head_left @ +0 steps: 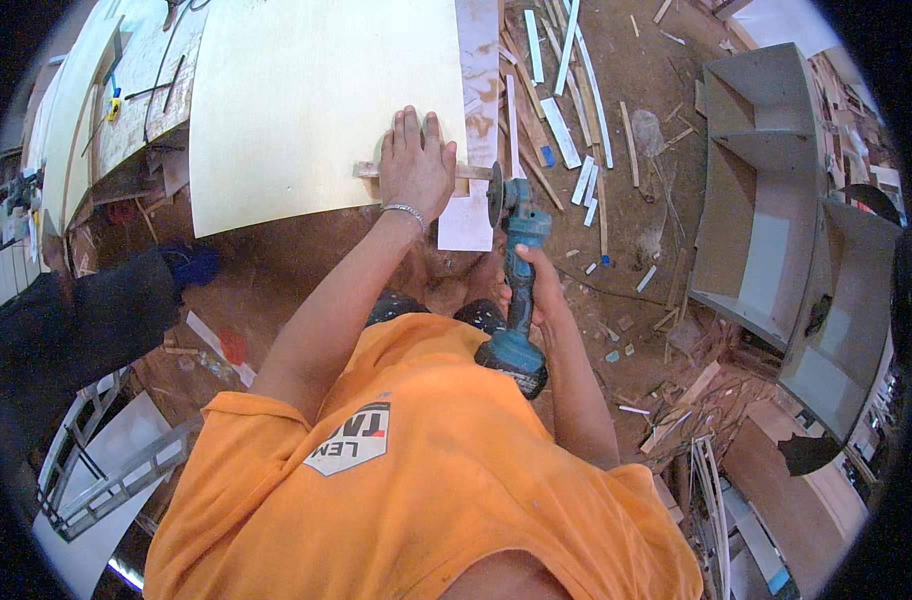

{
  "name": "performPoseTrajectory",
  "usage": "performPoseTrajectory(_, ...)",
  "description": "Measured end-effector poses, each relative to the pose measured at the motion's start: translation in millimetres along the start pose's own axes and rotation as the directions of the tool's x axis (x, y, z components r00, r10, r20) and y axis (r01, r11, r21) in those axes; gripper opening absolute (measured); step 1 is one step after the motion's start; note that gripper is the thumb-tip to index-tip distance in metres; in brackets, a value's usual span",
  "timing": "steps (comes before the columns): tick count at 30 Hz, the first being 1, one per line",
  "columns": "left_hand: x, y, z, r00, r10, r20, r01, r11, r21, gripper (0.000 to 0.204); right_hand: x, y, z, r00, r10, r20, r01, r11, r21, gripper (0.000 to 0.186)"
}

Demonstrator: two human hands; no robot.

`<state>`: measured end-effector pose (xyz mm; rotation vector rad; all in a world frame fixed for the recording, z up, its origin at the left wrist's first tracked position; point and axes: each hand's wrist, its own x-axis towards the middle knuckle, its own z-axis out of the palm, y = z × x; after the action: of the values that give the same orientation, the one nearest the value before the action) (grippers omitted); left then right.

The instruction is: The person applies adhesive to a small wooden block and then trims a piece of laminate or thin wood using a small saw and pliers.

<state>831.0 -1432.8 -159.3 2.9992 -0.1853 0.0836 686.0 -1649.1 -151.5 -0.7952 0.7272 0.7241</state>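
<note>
My left hand (416, 165) lies palm down with fingers stretched out across a narrow wooden strip (368, 170) on a large pale panel (311, 90). The strip juts past the panel’s right edge toward the disc (496, 195) of a blue cordless angle grinder (519, 345); whether they touch is unclear. My right hand (536, 280) is wrapped round the grinder’s handle, below and right of my left hand. A narrow white board (464, 225) lies beneath the strip at the panel’s edge.
Several offcuts (561, 130) are scattered over the dirty floor (636, 320). Open grey box cabinets (751, 190) stand at the right. At left are a cluttered worktop (146, 80), dark cloth (96, 320) and a metal ladder-like frame (126, 480). More boards (781, 475) lie lower right.
</note>
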Motion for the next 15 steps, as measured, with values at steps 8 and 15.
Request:
performPoseTrajectory(8, 0.3, -0.2, 2.4, 1.0, 0.001, -0.009, -0.001, 1.0, 0.015, 0.059, 5.3, 2.3, -5.7, 0.998, 0.047, 0.035, -0.047, 0.999, -0.001, 0.04)
performPoseTrajectory(15, 1.6, 1.6, -1.6, 1.0, -0.015, -0.003, 0.015, 1.0, 0.022, 0.06, 10.8, 3.9, -11.3, 0.998, 0.056, -0.015, -0.056, 0.998, -0.019, 0.043)
